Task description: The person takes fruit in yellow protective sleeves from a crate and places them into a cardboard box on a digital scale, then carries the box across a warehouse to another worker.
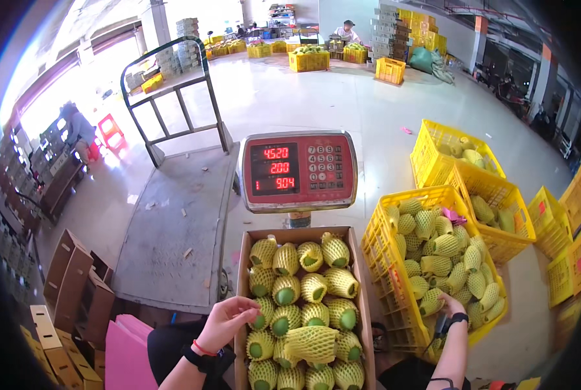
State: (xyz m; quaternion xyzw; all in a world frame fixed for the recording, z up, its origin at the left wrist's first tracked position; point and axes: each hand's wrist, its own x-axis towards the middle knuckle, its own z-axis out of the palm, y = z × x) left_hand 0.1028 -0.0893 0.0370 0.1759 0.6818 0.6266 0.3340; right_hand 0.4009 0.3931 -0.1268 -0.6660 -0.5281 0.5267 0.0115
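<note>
A cardboard box (360, 312) in front of me holds rows of green fruits in yellow foam net sleeves, and one sleeved fruit (312, 344) lies across the top of the others. My left hand (232, 319) is over the box's left edge, fingers bent, with nothing seen in it. At the right, my right hand (450, 306) reaches into a yellow plastic crate (392, 287) of sleeved fruits, its fingers at one fruit (432, 301); whether they grip it is unclear. Behind the box stands a red digital scale display (299, 171) with lit red digits.
A platform trolley (173, 234) stands at the left, above pink sheets (127, 351) and cardboard cartons (75, 287). More yellow crates (500, 239) stand at the right. One person (78, 129) bends at the far left; another (347, 34) is at the back among crates.
</note>
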